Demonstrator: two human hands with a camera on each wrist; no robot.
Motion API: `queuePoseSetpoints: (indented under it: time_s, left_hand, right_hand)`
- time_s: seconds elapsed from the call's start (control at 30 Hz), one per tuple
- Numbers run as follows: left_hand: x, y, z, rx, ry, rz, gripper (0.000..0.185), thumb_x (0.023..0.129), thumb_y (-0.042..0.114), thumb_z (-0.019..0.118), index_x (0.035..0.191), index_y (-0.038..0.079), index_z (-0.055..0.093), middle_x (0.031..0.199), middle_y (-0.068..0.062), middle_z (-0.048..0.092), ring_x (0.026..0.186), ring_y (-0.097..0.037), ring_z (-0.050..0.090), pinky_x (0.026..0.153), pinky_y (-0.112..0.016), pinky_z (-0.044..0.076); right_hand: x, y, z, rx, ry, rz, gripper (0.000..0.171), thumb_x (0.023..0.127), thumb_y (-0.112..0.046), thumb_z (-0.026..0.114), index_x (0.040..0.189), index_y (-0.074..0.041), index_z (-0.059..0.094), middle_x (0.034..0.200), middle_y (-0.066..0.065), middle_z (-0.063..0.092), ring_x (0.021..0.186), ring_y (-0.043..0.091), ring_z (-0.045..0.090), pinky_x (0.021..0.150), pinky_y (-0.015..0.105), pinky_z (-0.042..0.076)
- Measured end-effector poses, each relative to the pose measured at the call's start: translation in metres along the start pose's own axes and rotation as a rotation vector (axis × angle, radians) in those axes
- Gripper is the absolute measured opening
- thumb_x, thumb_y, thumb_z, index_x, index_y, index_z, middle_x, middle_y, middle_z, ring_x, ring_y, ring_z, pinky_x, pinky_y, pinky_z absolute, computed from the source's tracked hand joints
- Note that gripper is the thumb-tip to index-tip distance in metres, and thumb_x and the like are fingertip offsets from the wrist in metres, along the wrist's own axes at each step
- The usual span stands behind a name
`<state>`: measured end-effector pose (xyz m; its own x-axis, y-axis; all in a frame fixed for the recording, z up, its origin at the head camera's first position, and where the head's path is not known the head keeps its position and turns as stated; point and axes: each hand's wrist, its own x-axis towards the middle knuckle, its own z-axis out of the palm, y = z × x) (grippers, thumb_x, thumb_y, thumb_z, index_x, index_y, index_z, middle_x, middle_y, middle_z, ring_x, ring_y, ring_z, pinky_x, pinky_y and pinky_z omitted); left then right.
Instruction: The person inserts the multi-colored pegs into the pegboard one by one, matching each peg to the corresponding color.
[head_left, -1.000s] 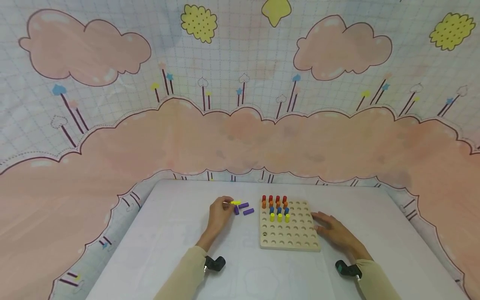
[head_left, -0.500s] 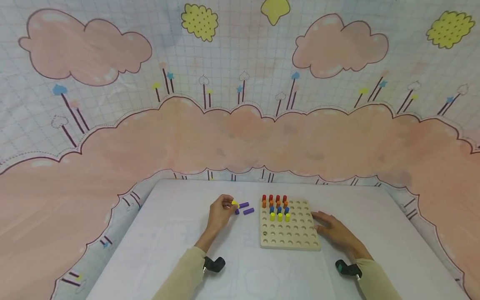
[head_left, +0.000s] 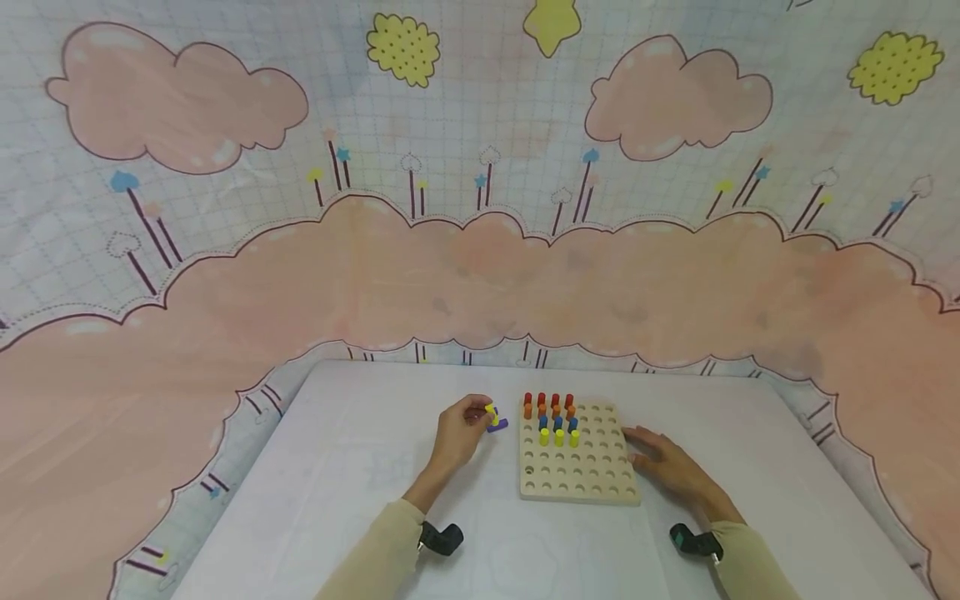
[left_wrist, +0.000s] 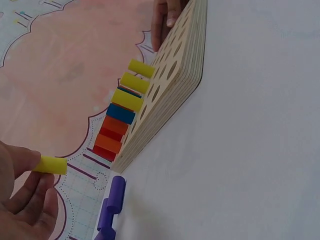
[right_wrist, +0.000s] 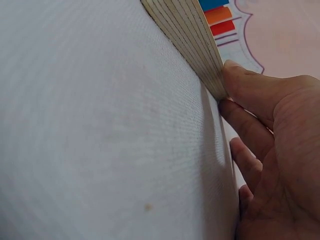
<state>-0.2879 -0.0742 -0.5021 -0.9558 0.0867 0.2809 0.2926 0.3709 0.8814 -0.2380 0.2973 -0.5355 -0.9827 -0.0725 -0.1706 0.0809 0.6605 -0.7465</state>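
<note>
My left hand pinches a yellow peg between thumb and fingers, above the table and left of the wooden pegboard. Below it lie loose purple pegs, partly hidden by the hand in the head view. Short rows of red pegs, orange pegs, blue pegs and yellow pegs stand upright in the board's far left part. My right hand rests at the board's right side, its fingers lightly bent, thumb and fingertips touching the edge.
A white tabletop carries the board and pegs. Behind it hangs a cloth patterned with clouds. Many holes in the board's right and near parts hold no pegs.
My left hand has lifted the yellow peg and moved right towards the board, over the purple pegs. The peg has turned from lying flat to tilted. My right hand has stayed put.
</note>
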Motion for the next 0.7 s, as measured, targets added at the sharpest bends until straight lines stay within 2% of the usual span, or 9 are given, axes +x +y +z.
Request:
queuePoseSetpoints:
  time_s: [0.23,0.47,0.57,0.7]
  left_hand:
    - [-0.002,0.003,0.015,-0.007,-0.048,0.038,0.022,0.089,0.007,0.068,0.110,0.001,0.067,0.103,-0.008,0.071,0.096,-0.019,0.067,0.080,-0.024,0.055]
    - [-0.003,0.006,0.028,0.031,-0.095,0.030,0.021,0.090,0.010,0.069,0.111,0.010,0.068,0.106,-0.006,0.071,0.098,-0.017,0.065,0.084,-0.026,0.056]
    - [0.000,0.007,0.034,0.033,-0.113,0.039,0.022,0.089,0.009,0.070,0.110,0.008,0.068,0.105,-0.007,0.071,0.097,-0.017,0.066,0.084,-0.026,0.055]
    - [0.003,0.008,0.041,0.025,-0.140,0.008,0.023,0.087,0.008,0.071,0.110,0.006,0.068,0.102,-0.006,0.071,0.094,-0.015,0.065,0.081,-0.024,0.054]
  right_hand:
    - [0.005,0.003,-0.003,-0.019,0.000,-0.015,0.064,0.091,-0.046,0.062,0.147,-0.021,0.045,0.163,0.020,0.019,0.149,0.049,0.005,0.112,0.071,0.001]
    - [0.009,0.004,-0.006,-0.002,-0.010,-0.033,0.062,0.092,-0.044,0.063,0.147,-0.020,0.046,0.163,0.020,0.018,0.149,0.049,0.004,0.113,0.071,0.000]
    - [0.010,0.004,-0.008,-0.003,-0.007,-0.043,0.060,0.093,-0.043,0.062,0.147,-0.021,0.046,0.163,0.019,0.019,0.149,0.048,0.005,0.113,0.071,0.001]
    - [0.011,0.004,-0.009,-0.006,-0.009,-0.055,0.059,0.093,-0.042,0.062,0.146,-0.020,0.046,0.162,0.020,0.020,0.149,0.048,0.006,0.113,0.071,0.002]
